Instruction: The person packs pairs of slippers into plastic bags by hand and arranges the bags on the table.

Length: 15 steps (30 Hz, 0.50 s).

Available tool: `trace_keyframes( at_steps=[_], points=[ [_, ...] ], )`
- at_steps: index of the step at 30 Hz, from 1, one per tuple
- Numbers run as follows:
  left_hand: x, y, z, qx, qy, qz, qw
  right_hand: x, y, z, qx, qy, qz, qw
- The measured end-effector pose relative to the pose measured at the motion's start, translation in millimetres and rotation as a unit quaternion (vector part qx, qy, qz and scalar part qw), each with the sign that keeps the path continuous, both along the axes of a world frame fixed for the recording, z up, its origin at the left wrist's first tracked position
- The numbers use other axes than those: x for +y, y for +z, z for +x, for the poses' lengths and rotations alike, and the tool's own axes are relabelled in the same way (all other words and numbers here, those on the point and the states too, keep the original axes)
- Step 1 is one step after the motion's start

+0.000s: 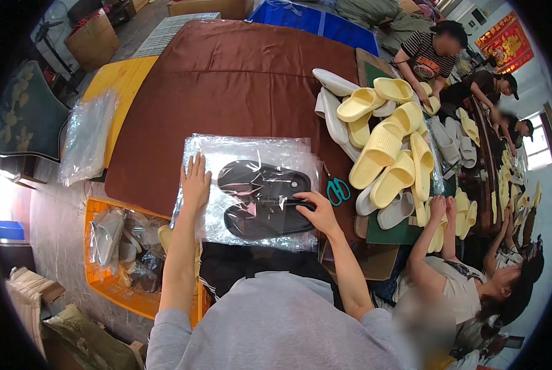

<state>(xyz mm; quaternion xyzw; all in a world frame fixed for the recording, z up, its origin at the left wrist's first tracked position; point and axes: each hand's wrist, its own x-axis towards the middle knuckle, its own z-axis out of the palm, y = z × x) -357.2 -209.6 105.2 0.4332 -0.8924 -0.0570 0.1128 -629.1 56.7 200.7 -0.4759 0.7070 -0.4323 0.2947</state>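
A pair of black slippers (269,213) lies side by side in a clear plastic bag on the stack of clear bags (251,147) at the table's near edge. The toe ends point left, under shiny film. Flat on the left side of the bags rests my left hand (195,185), its fingers stretched out. At the heel end of the nearer slipper, my right hand (318,214) grips the heel between thumb and fingers. Teal-handled scissors (338,191) lie just right of the bags, their blades partly hidden.
Yellow and white slippers (377,151) are heaped on the right. An orange crate (124,297) of bagged slippers stands below left. More clear bags (91,135) lie on a yellow surface beside the brown-covered table (226,92). Several co-workers handle slippers along the right.
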Motion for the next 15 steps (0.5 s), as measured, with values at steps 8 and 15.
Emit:
trace_keyframes(
  at_steps=[8,15],
  points=[
    [-5,2,6,-0.012,0.016,-0.031,0.999,107,52,-46,0.082,-0.217,-0.043,0.972],
    [-6,5,5,0.096,0.021,-0.038,0.994,122,101,-145,0.059,-0.501,-0.236,0.830]
  ],
)
